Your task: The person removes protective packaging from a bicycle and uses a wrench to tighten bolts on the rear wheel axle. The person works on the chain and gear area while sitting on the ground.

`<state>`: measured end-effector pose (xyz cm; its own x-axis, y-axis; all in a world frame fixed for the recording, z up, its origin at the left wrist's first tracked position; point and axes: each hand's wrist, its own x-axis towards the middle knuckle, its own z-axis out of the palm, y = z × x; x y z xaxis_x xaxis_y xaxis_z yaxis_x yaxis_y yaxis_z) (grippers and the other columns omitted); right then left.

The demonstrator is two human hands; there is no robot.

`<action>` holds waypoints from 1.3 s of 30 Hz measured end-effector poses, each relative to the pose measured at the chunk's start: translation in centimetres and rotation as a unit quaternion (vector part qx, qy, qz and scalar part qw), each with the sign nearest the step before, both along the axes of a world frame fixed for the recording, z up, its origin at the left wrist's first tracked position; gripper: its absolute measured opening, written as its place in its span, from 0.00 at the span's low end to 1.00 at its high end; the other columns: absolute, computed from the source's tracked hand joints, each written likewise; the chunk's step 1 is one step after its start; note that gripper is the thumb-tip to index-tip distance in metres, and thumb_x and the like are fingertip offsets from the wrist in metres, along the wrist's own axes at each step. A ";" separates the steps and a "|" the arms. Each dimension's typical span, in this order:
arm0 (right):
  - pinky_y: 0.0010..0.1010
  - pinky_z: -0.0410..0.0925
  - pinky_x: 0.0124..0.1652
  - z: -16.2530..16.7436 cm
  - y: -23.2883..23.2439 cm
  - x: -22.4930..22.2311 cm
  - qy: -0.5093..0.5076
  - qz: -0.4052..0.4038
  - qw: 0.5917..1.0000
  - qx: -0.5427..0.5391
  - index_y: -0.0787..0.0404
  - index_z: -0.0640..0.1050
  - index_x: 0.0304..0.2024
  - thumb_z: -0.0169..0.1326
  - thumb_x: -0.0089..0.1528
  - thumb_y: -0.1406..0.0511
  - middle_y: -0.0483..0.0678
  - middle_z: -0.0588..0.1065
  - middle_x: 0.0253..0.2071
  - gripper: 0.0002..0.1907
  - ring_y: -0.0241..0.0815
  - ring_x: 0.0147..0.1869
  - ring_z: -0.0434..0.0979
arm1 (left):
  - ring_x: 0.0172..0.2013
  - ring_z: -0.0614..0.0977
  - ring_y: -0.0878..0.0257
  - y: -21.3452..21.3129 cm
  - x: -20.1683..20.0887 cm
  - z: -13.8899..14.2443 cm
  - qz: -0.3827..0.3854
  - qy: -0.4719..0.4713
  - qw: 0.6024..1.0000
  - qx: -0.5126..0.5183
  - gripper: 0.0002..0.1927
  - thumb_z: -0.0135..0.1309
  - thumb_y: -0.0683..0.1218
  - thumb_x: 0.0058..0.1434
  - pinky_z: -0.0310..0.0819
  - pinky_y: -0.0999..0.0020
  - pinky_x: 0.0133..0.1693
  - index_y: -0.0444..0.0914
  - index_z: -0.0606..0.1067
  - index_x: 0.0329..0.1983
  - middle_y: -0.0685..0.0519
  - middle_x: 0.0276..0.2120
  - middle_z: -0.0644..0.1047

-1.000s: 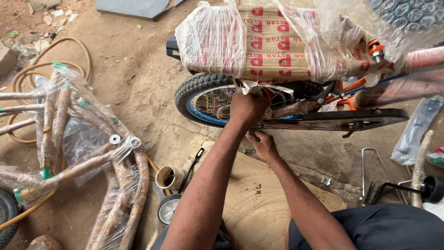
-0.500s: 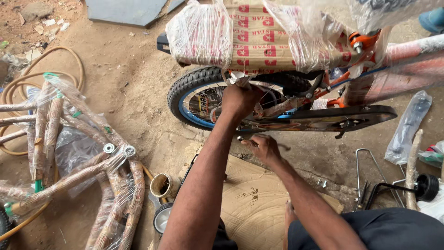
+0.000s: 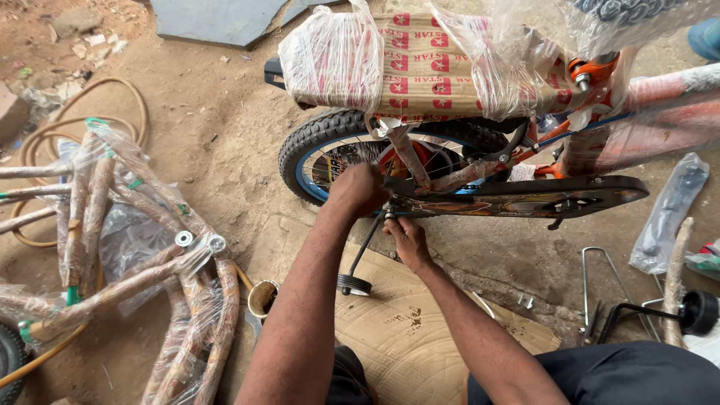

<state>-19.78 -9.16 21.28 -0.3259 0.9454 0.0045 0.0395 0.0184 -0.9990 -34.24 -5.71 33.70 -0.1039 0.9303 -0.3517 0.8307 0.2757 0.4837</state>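
Note:
A small bicycle stands in front of me, its frame [image 3: 667, 112] and rear carrier [image 3: 420, 67] wrapped in clear plastic and printed cardboard. My left hand [image 3: 360, 191] is closed over the hub of the black-tyred rear wheel [image 3: 304, 154]; what it grips is hidden. Just below, my right hand [image 3: 405, 236] pinches the top of a black training-wheel arm [image 3: 369, 244] at the axle. The arm slants down to a small black wheel [image 3: 354, 283] resting on the cardboard. A black chain guard [image 3: 525, 199] runs to the right.
Flat cardboard [image 3: 405, 322] lies on the dirt under my arms. Plastic-wrapped bicycle parts [image 3: 112, 225] and a tan hose [image 3: 45, 135] are piled at the left, with a tin can [image 3: 262, 296] beside them. Another training wheel [image 3: 701, 311] and a wire bracket [image 3: 600, 292] lie at the right.
Both hands have stayed at the rear axle. The black training-wheel arm now shows slanting down from my right hand. The view has drifted slightly.

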 end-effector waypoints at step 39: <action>0.31 0.57 0.23 1.1 0.9 0.8 0.093 -0.143 0.937 -0.304 0.58 0.76 0.32 0.49 0.68 0.62 0.41 0.70 0.23 0.12 0.35 0.22 0.65 | 0.29 0.80 0.46 -1.1 5.7 -19.9 0.394 -0.386 0.832 0.058 0.17 0.58 0.51 0.62 0.71 0.49 0.32 0.30 0.79 0.36 0.40 0.30 0.80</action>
